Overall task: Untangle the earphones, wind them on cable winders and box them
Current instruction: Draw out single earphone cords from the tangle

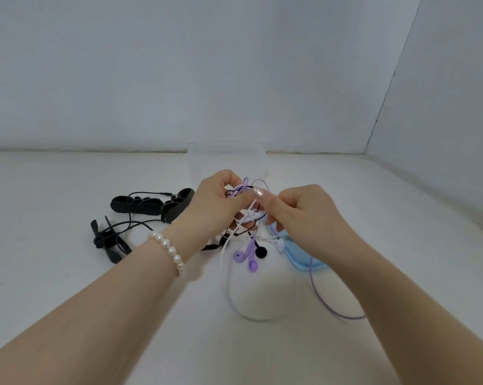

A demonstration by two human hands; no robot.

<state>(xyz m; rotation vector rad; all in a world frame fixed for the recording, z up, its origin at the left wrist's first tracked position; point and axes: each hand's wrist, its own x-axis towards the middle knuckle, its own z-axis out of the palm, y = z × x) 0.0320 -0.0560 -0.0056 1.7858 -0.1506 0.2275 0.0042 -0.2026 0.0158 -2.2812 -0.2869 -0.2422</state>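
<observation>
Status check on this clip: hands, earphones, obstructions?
Left hand and right hand both pinching earphone tangle, lifted. Purple buds dangling. Black winders unused. Nothing blocking.

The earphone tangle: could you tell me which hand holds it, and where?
Both hands hold the earphone tangle above the table: left hand grips its knotted top, right hand pinches strands beside it. Earbuds hang free below.

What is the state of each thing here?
Earphone tangle: knotted, held up by both hands.
Left hand: gripping the cables.
Right hand: pinching a cable.
Black cable winders: on the table, unwound.
Clear box: open, behind the hands.
Blue lid: off, lying flat.
</observation>
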